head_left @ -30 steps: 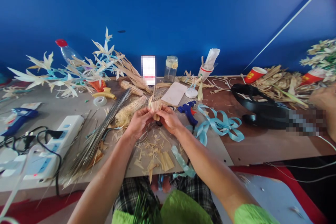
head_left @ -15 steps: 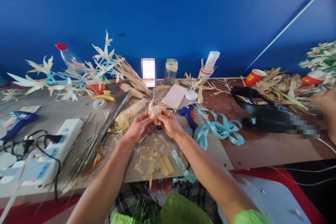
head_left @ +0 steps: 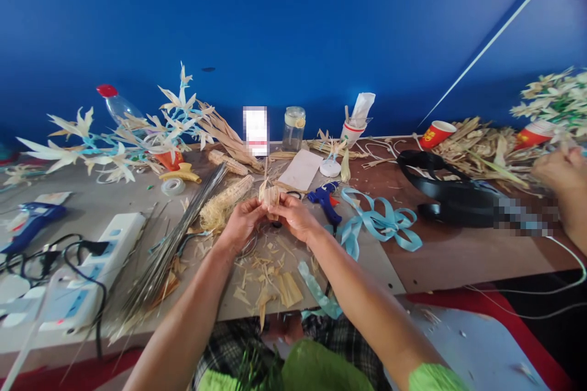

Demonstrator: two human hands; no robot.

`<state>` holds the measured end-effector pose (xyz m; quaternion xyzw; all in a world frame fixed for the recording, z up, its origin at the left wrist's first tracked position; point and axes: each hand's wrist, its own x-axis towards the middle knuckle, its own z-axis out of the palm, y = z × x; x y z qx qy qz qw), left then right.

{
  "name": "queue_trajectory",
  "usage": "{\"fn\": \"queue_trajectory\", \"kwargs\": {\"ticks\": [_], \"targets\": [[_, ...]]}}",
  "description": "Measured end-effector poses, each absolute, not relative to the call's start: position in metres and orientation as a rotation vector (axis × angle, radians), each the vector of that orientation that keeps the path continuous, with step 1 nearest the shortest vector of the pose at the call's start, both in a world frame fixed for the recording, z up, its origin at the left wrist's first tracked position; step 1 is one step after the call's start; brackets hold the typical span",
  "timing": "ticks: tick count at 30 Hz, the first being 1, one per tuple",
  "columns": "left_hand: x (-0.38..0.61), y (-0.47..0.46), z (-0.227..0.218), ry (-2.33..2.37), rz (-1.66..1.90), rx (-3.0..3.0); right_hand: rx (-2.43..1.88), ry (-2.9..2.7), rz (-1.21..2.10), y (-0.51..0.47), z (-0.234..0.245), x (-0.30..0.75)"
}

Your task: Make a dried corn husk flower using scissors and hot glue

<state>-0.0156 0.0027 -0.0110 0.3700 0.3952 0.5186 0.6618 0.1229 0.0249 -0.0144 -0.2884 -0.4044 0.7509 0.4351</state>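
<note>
Between my two hands is a pale piece of dried corn husk (head_left: pixel 269 195), pinched at its sides above the table's middle. My left hand (head_left: pixel 244 218) has thumb and fingertips closed on its left edge. On the opposite edge my right hand (head_left: pixel 297 215) pinches it the same way. A narrow stalk-like tip points up from the husk. Just beyond my left hand lies a corncob (head_left: pixel 229 195) with fibrous strands. Husk scraps (head_left: pixel 268 278) are scattered on the table below my wrists. Right of my right hand lies a blue glue gun (head_left: pixel 325 200).
A bundle of thin wires (head_left: pixel 181 235) and a power strip (head_left: pixel 98 275) lie to the left. Light-blue ribbon (head_left: pixel 380 220) and a black headset-like object (head_left: pixel 454 195) are to the right. A glass jar (head_left: pixel 294 128) stands behind. Another person's hand (head_left: pixel 562 174) shows at far right.
The view has shifted slightly. My hands stay pinched on the husk, whose shape between my fingers looks a little different. The other person's hand has moved a little left.
</note>
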Motion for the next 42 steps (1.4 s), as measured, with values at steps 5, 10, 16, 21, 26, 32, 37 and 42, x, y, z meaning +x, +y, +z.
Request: {"fn": "queue_trajectory", "kwargs": {"ticks": [5,10,16,21,26,32,37,42], "targets": [[-0.015,0.002,-0.01,0.988,1.174,0.885,-0.794,-0.997,1.865,0.027,-0.015,0.125],[-0.017,0.001,-0.012,0.951,1.107,0.91,-0.804,-1.106,1.846,0.026,-0.014,0.127],[-0.023,0.003,-0.014,0.83,1.053,0.923,-0.752,-1.122,1.86,0.022,-0.013,0.124],[-0.025,0.002,-0.014,0.809,1.052,0.929,-0.778,-1.097,1.865,0.019,-0.011,0.121],[-0.021,-0.004,-0.004,0.76,1.124,0.904,-0.845,-0.882,1.861,0.029,-0.01,0.128],[-0.015,-0.001,-0.001,0.859,1.203,0.769,-0.76,-0.806,1.723,0.036,-0.004,0.135],[-0.018,0.0,-0.003,0.896,1.273,0.741,-1.051,-1.168,1.363,0.034,-0.012,0.131],[-0.016,-0.001,-0.002,0.995,1.285,0.784,-1.181,-1.42,0.806,0.032,-0.017,0.134]]}}
